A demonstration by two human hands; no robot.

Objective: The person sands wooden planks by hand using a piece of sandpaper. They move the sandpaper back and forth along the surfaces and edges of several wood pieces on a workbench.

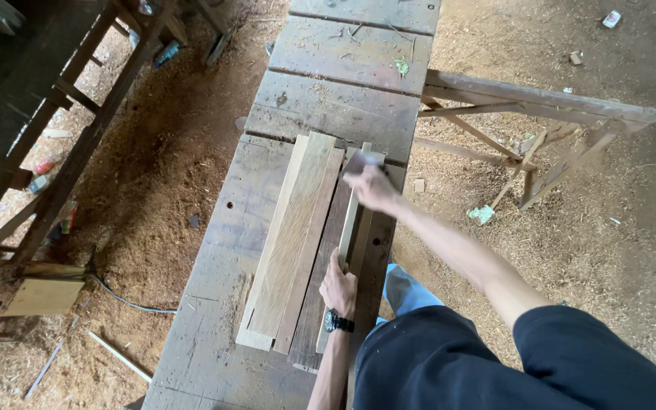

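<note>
Several long wooden boards (291,241) lie side by side on a worn plank workbench (222,250). One narrow pale strip (349,225) stands on edge at their right side. My left hand (339,287), with a dark wristwatch, grips the strip's near part. My right hand (372,187) reaches to the strip's far end and presses a small grey-brown piece, likely sandpaper (360,162), on it; the hand is blurred.
A wooden trestle (540,114) stands right of the bench. A dark timber frame (55,129) stands at left, with a small board (39,296) and cable (127,300) on the sawdust floor. Scraps and litter lie about. My dark trousers fill the lower right.
</note>
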